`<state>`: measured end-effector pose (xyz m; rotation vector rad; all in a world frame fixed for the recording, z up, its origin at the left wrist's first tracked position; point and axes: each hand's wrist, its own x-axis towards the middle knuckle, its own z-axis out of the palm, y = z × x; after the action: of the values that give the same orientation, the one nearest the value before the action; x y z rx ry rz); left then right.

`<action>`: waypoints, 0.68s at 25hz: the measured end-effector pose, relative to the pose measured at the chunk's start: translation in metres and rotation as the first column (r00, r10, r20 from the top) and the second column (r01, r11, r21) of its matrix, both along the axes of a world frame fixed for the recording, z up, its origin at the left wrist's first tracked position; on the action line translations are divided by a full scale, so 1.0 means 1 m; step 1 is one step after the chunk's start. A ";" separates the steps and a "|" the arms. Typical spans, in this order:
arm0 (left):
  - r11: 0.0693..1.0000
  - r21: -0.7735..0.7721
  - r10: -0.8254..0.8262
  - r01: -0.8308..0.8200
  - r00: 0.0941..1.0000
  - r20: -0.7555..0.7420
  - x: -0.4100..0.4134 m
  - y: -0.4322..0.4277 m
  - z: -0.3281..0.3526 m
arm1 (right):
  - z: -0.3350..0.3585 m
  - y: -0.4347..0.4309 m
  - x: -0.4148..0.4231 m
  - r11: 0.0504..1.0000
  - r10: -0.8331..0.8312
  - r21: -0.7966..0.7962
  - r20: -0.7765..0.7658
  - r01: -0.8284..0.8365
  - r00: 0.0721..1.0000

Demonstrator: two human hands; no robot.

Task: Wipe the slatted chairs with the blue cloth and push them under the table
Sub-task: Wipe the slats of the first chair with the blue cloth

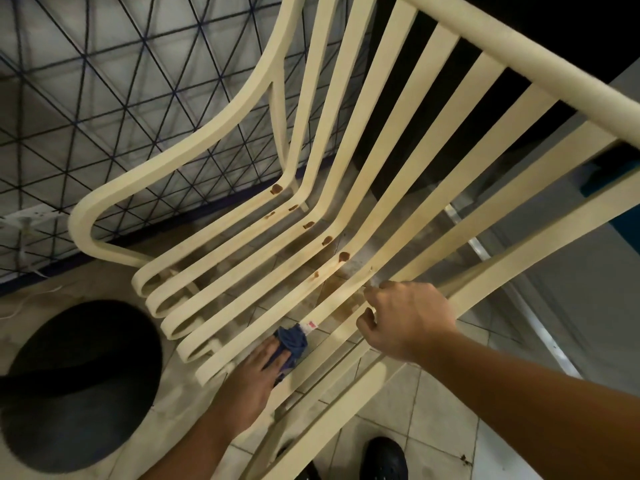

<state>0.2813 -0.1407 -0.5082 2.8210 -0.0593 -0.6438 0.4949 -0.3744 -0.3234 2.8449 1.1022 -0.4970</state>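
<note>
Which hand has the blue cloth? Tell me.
The left hand, pressing the blue cloth onto a seat slat; the right hand merely grips a bare slat.

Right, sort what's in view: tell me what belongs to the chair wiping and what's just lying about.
For the job: chair; blue cloth; left hand pressing the cloth; right hand gripping the chair.
Lying about: black round thing; wire grid; white power strip.
</note>
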 end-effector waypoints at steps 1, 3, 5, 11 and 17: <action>1.000 0.002 0.018 -0.018 1.000 0.017 0.000 -0.002 0.000 | -0.001 0.000 0.000 1.000 0.000 0.001 -0.005 0.000 1.000; 0.999 0.023 0.024 -0.025 0.999 0.047 0.003 -0.008 0.001 | -0.002 0.000 0.001 1.000 -0.001 0.004 -0.007 0.001 1.000; 1.000 0.024 0.018 -0.019 0.999 0.028 0.007 -0.011 0.003 | -0.002 0.000 0.002 1.000 -0.001 0.003 -0.011 0.001 1.000; 0.995 -0.007 -0.102 0.103 0.991 0.088 0.054 -0.029 -0.001 | 0.002 0.002 0.003 1.000 -0.006 0.012 -0.069 0.007 0.998; 0.990 -0.058 -0.127 0.131 0.990 0.067 0.144 -0.070 -0.036 | 0.008 0.003 0.008 1.000 0.002 -0.013 -0.101 -0.003 0.995</action>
<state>0.4251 -0.2107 -0.5437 2.7940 -0.2703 -0.5698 0.5028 -0.3719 -0.3152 2.8355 1.1134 -0.6518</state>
